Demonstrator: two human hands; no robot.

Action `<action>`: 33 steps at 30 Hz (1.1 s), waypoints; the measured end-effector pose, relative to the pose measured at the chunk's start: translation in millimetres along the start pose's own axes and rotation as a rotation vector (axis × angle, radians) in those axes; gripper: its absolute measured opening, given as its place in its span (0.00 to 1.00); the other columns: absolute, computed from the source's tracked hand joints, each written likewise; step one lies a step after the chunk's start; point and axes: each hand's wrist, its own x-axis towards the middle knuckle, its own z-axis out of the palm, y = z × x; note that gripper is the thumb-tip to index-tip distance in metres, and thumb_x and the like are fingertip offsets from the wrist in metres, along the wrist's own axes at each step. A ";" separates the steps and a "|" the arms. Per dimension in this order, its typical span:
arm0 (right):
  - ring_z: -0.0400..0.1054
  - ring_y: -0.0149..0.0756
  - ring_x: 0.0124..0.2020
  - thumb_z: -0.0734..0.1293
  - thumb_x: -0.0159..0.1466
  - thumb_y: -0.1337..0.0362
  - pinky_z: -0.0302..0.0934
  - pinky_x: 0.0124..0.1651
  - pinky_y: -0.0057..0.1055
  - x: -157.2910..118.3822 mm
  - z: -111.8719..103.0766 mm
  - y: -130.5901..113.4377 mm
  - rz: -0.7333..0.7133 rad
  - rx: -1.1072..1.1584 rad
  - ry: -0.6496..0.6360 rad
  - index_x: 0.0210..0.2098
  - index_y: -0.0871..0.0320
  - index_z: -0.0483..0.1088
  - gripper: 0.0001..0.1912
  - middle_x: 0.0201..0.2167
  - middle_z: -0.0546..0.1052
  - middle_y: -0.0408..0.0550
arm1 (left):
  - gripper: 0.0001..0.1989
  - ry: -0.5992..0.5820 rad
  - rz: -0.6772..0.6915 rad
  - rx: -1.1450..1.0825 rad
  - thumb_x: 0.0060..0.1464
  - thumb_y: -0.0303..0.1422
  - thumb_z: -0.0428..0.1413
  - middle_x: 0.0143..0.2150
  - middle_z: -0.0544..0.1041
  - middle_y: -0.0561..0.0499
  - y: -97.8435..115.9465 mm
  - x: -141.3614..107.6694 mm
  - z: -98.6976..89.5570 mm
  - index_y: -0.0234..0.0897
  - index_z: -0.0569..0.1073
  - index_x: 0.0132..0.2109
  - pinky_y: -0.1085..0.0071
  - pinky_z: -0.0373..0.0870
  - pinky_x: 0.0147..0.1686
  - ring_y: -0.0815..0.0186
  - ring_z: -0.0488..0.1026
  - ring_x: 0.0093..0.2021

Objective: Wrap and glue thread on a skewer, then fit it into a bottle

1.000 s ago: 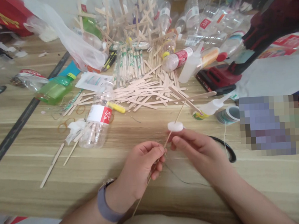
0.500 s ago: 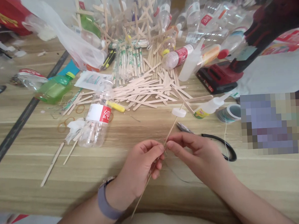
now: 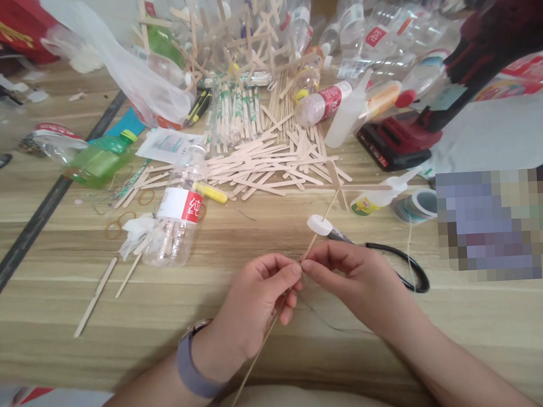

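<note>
A thin wooden skewer (image 3: 256,357) slants up from my lap between my hands. My left hand (image 3: 269,294) has its fingers closed round it. Thumb and forefinger of my right hand (image 3: 343,278) pinch at the same spot, touching the left fingertips; a thin thread (image 3: 326,323) trails from there. Near its upper end the skewer carries a white bottle cap (image 3: 319,225), with flat craft sticks (image 3: 336,185) at the tip. Behind my right hand lie black-handled pliers (image 3: 418,275), partly hidden.
Loose craft sticks (image 3: 269,167) spread across the table's middle. A clear bottle (image 3: 178,208) stands left of them. Glue bottle (image 3: 374,199), thread spool (image 3: 416,207) and a red-black power tool (image 3: 400,137) are at the right. Plastic bottles crowd the back.
The skewer's upper end has tipped lower, bringing the white cap down and slightly left. The craft sticks at its tip have turned. Both hands have barely moved.
</note>
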 end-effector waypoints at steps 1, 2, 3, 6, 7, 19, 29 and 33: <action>0.65 0.33 0.25 0.65 0.57 0.55 0.59 0.27 0.29 0.4 -0.3 0.5 0.003 0.009 -0.008 0.24 0.56 0.70 0.11 0.22 0.74 0.45 | 0.12 -0.003 0.003 -0.003 0.45 0.36 0.63 0.23 0.68 0.56 0.0 0.0 0.0 0.32 0.70 0.28 0.80 0.53 0.13 0.77 0.60 0.19; 0.65 0.33 0.25 0.65 0.57 0.55 0.59 0.27 0.29 0.7 -0.6 0.8 0.005 0.016 -0.015 0.24 0.56 0.69 0.12 0.22 0.74 0.45 | 0.12 -0.007 0.005 -0.006 0.45 0.37 0.63 0.23 0.68 0.56 0.0 0.0 0.0 0.32 0.70 0.28 0.80 0.53 0.13 0.77 0.60 0.19; 0.65 0.32 0.25 0.65 0.57 0.55 0.59 0.27 0.29 1.0 -0.8 1.0 0.006 0.021 -0.018 0.24 0.56 0.69 0.12 0.22 0.74 0.45 | 0.13 -0.008 0.006 -0.007 0.45 0.37 0.63 0.22 0.68 0.56 0.0 -0.1 0.0 0.32 0.71 0.28 0.80 0.53 0.13 0.77 0.60 0.19; 0.64 0.32 0.24 0.65 0.56 0.55 0.58 0.27 0.29 1.0 -1.3 0.7 0.014 0.034 -0.029 0.23 0.56 0.69 0.12 0.21 0.74 0.44 | 0.13 -0.005 0.009 -0.006 0.44 0.37 0.63 0.22 0.69 0.55 0.5 -1.1 -0.1 0.32 0.71 0.28 0.79 0.54 0.14 0.77 0.60 0.19; 0.64 0.32 0.24 0.65 0.56 0.56 0.58 0.27 0.28 0.9 -1.4 0.6 0.016 0.038 -0.025 0.23 0.56 0.69 0.12 0.21 0.73 0.44 | 0.13 -0.003 0.011 -0.005 0.44 0.37 0.63 0.23 0.69 0.55 0.9 -1.7 0.0 0.31 0.72 0.29 0.79 0.54 0.14 0.77 0.60 0.19; 0.67 0.33 0.28 0.67 0.56 0.56 0.62 0.33 0.30 2.4 -1.8 8.2 -0.001 0.193 -0.010 0.30 0.57 0.70 0.10 0.24 0.74 0.44 | 0.09 -0.024 0.010 0.020 0.45 0.31 0.62 0.22 0.70 0.55 3.3 -5.1 0.1 0.31 0.75 0.35 0.79 0.56 0.15 0.76 0.62 0.20; 0.65 0.32 0.25 0.65 0.59 0.56 0.61 0.29 0.29 1.2 0.4 5.7 -0.071 0.115 0.014 0.27 0.57 0.68 0.10 0.22 0.72 0.44 | 0.11 -0.007 -0.001 -0.066 0.40 0.33 0.66 0.25 0.74 0.52 6.8 -5.2 3.0 0.30 0.77 0.31 0.78 0.56 0.16 0.76 0.63 0.19; 0.65 0.31 0.25 0.65 0.60 0.59 0.61 0.29 0.29 1.1 1.1 6.7 -0.109 0.103 0.044 0.27 0.57 0.68 0.09 0.22 0.72 0.43 | 0.14 0.019 -0.030 -0.107 0.38 0.32 0.66 0.24 0.75 0.51 6.7 -3.9 2.8 0.29 0.76 0.33 0.78 0.58 0.17 0.76 0.65 0.20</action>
